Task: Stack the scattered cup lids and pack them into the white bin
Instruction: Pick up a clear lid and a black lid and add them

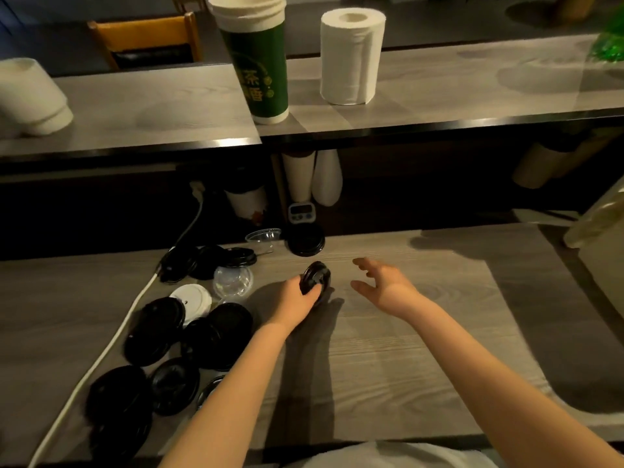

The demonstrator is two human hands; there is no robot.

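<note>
The left hand (297,304) pinches a black lid (315,278), tilted up on edge, near the middle of the bench (388,359). The right hand (381,282) hovers just beside it, fingers spread and empty. Toward the bench's left edge lie scattered black lids (155,329), a white lid (192,300) and a clear dome lid (233,282), some overlapping. A stack of black lids (305,241) sits at the far edge. A white container (604,244) shows at the right edge; whether it is the bin is unclear.
</note>
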